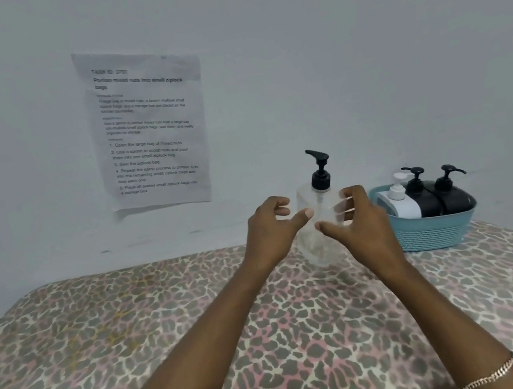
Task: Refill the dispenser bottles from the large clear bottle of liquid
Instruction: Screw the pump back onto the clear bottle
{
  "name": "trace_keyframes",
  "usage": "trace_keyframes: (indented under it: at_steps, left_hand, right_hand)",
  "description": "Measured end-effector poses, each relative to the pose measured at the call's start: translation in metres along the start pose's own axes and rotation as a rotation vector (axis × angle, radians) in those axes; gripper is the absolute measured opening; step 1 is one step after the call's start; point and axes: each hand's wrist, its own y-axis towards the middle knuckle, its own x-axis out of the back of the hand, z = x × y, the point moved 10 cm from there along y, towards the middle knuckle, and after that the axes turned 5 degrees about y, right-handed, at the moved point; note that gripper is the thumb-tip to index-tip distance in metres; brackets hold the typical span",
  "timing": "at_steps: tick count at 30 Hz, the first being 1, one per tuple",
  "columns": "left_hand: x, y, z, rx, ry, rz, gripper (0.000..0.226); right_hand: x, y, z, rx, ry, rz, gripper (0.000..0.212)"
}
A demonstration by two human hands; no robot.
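Currently | step: securing large clear plastic bottle with black pump (316, 245), upright, far centre, left of teal woven basket (426, 233) | right hand (361, 223) wraps it; left hand (270, 229) loose, thumb touching | next: likely unscrewing pump.

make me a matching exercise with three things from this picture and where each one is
Things
1. clear pump bottle
2. black pump bottles
3. printed sheet

Places
a. stuck on the wall
b. upright on the leopard-print cloth
c. inside the blue basket

Pairs: 1-b, 2-c, 3-a
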Motion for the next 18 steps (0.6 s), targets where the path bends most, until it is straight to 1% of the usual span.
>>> trace_keyframes:
  at_steps: [5, 7, 8, 11, 18]
  left_hand:
    - [-0.065, 0.025, -0.016, 0.043, -0.141, 0.175, 0.075]
    - [-0.083, 0.035, -0.02, 0.067, -0.187, 0.224, 0.083]
    - [-0.09, 0.039, -0.022, 0.077, -0.197, 0.238, 0.084]
    - [-0.105, 0.049, -0.026, 0.096, -0.207, 0.252, 0.081]
    - [-0.124, 0.063, -0.016, 0.118, -0.172, 0.24, 0.08]
  right_hand:
    - [0.026, 0.02, -0.021, 0.006, -0.087, -0.131, 0.073]
    - [0.031, 0.026, -0.024, 0.007, -0.122, -0.159, 0.073]
    - [0.031, 0.029, -0.027, -0.001, -0.132, -0.166, 0.072]
    - [0.031, 0.035, -0.037, -0.034, -0.151, -0.175, 0.069]
    - [0.03, 0.041, -0.05, -0.039, -0.236, -0.183, 0.063]
